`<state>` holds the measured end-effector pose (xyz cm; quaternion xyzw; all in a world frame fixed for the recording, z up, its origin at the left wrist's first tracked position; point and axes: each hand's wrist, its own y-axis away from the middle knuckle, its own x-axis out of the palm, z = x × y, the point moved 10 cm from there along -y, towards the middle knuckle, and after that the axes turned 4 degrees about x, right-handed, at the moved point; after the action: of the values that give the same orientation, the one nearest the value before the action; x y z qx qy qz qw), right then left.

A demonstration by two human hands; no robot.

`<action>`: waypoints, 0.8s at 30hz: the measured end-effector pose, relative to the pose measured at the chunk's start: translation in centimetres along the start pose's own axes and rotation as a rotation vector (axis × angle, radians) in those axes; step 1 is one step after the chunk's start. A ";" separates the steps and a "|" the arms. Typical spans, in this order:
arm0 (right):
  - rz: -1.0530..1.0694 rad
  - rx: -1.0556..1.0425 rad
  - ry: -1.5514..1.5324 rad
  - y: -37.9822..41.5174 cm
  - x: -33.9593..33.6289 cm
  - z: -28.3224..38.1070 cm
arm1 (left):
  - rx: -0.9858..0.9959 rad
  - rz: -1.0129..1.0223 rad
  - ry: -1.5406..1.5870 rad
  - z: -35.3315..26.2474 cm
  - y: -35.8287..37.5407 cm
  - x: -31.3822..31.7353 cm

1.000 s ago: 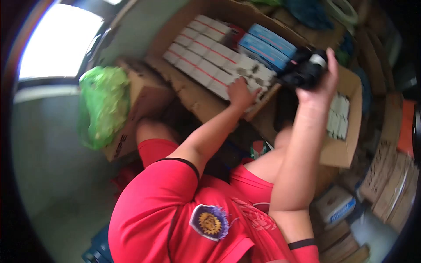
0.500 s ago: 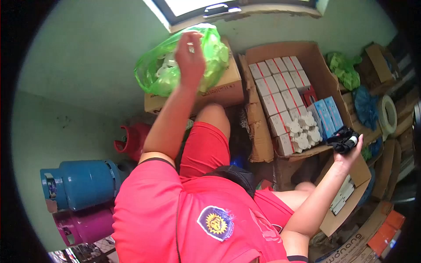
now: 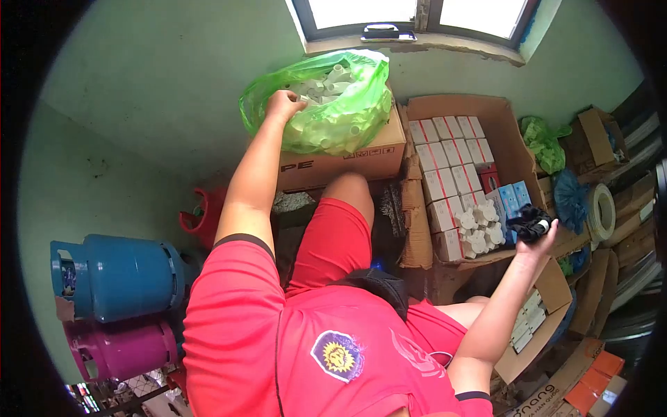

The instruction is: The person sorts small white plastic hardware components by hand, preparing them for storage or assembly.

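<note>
My left hand (image 3: 283, 106) is at the left rim of a green plastic bag (image 3: 313, 135), thumb and fingers pinched at its opening; what they hold, if anything, is hidden. White plastic pipe fittings (image 3: 337, 85) fill the bag, which rests on a cardboard box (image 3: 379, 154). Off to the right, my right hand (image 3: 538, 247) is raised, gripping a crumpled black bundle (image 3: 526, 223) with a small white band on it. Just left of that hand, several white round junction boxes (image 3: 479, 226) are stacked in a big open carton (image 3: 417, 229).
Rows of small white boxes (image 3: 445, 156) and blue boxes (image 3: 511, 198) fill the carton. A blue gas cylinder (image 3: 132, 278) lies above a purple one (image 3: 132, 349) at left. Another open box (image 3: 511, 365) stands below my right arm. A window (image 3: 417, 17) is ahead.
My left hand has come down from above the green bag to its left rim. The view has shifted slightly. My right hand keeps hold of the black bundle.
</note>
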<state>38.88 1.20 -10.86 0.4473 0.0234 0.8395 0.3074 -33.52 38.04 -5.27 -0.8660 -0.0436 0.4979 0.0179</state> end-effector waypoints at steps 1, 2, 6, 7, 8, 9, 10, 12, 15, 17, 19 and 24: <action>-0.103 -0.071 -0.023 0.5 0.2 0.0 | 0.004 0.006 0.005 0.2 -0.4 0.3; -0.205 -0.139 -0.049 1.0 0.5 -0.3 | 0.009 0.009 0.006 0.3 -0.8 0.4; -0.118 -0.175 -0.173 1.2 1.5 -0.1 | 0.143 -0.172 0.055 -2.4 0.6 -2.8; -0.137 -0.184 -0.212 2.1 2.7 -0.1 | 0.171 -0.251 0.092 -3.0 1.1 -4.3; -0.158 -0.195 -0.252 2.8 3.2 0.1 | 0.203 -0.327 0.131 -3.5 1.5 -5.9; -0.016 -0.171 -0.270 1.7 2.9 -0.1 | 0.234 -0.397 0.171 -4.4 2.1 -7.1; 0.022 -0.139 -0.286 2.0 3.4 -0.6 | 0.325 -0.434 0.248 -6.6 3.3 -8.3; 0.076 -0.136 -0.251 1.9 3.6 -1.6 | 0.497 -0.505 0.403 -10.5 6.3 -11.6; 0.252 -0.077 -0.289 2.9 6.5 -4.5 | 0.372 -0.239 1.066 -15.5 9.1 -10.5; 0.276 -0.050 -0.245 4.7 9.0 -6.8 | 0.360 0.013 1.359 -20.4 12.3 -7.8; 0.454 -0.032 -0.212 6.2 12.6 -8.4 | 0.327 0.208 1.563 -26.0 16.3 -3.9; 0.437 -0.088 -0.256 10.5 16.6 -9.7 | 0.165 0.396 1.576 -36.1 24.5 11.3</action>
<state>19.45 3.86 -1.09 0.5308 -0.1497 0.8226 0.1385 4.74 15.20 1.36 -0.9495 0.1725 -0.2616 0.0188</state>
